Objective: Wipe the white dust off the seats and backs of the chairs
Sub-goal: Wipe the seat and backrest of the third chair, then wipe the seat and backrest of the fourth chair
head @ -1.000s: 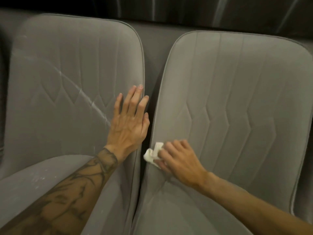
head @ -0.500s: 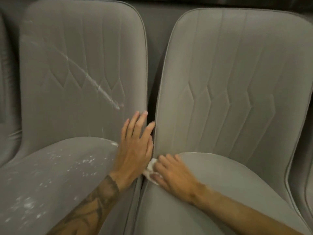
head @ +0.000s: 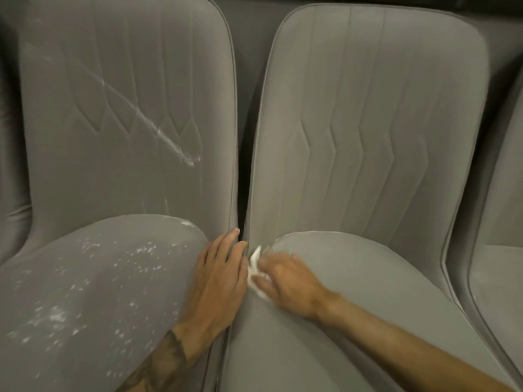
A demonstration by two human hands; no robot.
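Seat edge (head: 285,239): cloth (head: 255,261) between hands (head: 218,281) (head: 287,281)

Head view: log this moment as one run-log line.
left hand: flat on left seat edge | right hand: holds white cloth on right seat corner | left seat: white dust specks | left back: white streak

At top centre you see a plain grey wall (head: 249,32) showing between the left chair back (head: 127,108) and the right chair back (head: 368,108). A dark strip (head: 467,1) runs along your upper right edge. Further grey upholstered chairs show partly at far left (head: 12,179) and far right (head: 501,264). The light is dim and soft.
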